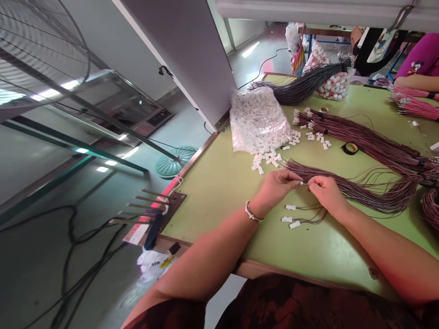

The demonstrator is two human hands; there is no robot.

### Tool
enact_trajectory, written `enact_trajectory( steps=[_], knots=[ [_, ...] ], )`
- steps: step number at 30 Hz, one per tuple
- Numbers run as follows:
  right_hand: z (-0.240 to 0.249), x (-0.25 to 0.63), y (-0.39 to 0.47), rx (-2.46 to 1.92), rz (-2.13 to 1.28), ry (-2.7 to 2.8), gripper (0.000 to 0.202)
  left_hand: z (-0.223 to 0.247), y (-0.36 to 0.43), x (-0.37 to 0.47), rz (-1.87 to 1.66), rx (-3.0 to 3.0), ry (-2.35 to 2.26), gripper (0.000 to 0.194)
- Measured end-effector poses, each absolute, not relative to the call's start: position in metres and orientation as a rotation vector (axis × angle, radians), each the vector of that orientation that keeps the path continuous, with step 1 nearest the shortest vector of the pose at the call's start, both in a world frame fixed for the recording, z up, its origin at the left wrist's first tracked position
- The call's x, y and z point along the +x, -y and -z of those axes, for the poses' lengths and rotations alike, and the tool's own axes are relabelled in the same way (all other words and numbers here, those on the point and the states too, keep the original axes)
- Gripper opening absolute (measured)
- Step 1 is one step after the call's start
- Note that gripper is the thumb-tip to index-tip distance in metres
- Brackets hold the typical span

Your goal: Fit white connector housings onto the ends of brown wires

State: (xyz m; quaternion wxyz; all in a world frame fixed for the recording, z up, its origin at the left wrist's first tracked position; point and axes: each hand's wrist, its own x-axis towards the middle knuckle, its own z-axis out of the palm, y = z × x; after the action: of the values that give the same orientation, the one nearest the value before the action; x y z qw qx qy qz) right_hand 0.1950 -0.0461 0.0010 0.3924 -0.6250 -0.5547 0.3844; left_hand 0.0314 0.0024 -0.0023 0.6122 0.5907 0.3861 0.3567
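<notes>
My left hand pinches a small white connector housing between thumb and fingertips. Just to its right, my right hand is closed on the end of a thin wire at the connector; most of that wire is hidden by my fingers. Below the hands, white connectors with dark wires attached lie on the table. Behind my fingers stretches a bundle of brown-red wires with bare metal tips at its left end. Loose white connectors are scattered beyond my left hand.
A clear bag of white connectors stands on the green table. Farther back lie black wires, more brown wires and a black tape roll. A pronged rack sits at the left edge. Another person is at the right.
</notes>
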Motion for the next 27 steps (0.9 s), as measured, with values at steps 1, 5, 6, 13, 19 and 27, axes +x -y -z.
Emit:
enact_trajectory(
  steps=[1,5,6,13,19,27],
  knots=[
    [-0.001,0.195,0.045,-1.588,-1.006,1.380,0.018,0.003,-0.001,0.034,-0.865,1.442,-0.899,0.002],
    [0.003,0.197,0.043,-1.571,-1.078,1.363,0.018,0.009,0.005,0.043,-0.937,1.576,-0.894,0.007],
    [0.004,0.198,0.042,-1.556,-1.086,1.381,0.018,0.011,0.005,0.044,-0.924,1.538,-0.886,0.007],
    [0.005,0.201,0.042,-1.591,-1.043,1.400,0.014,0.018,0.002,0.042,-0.851,1.294,-0.902,0.006],
    [0.009,0.198,0.044,-1.626,-0.941,1.458,0.013,0.019,0.004,0.046,-0.822,1.379,-0.930,0.004],
    [0.008,0.201,0.044,-1.695,-0.865,1.678,0.013,0.014,0.001,0.039,-0.642,1.534,-0.973,0.004]
  ],
)
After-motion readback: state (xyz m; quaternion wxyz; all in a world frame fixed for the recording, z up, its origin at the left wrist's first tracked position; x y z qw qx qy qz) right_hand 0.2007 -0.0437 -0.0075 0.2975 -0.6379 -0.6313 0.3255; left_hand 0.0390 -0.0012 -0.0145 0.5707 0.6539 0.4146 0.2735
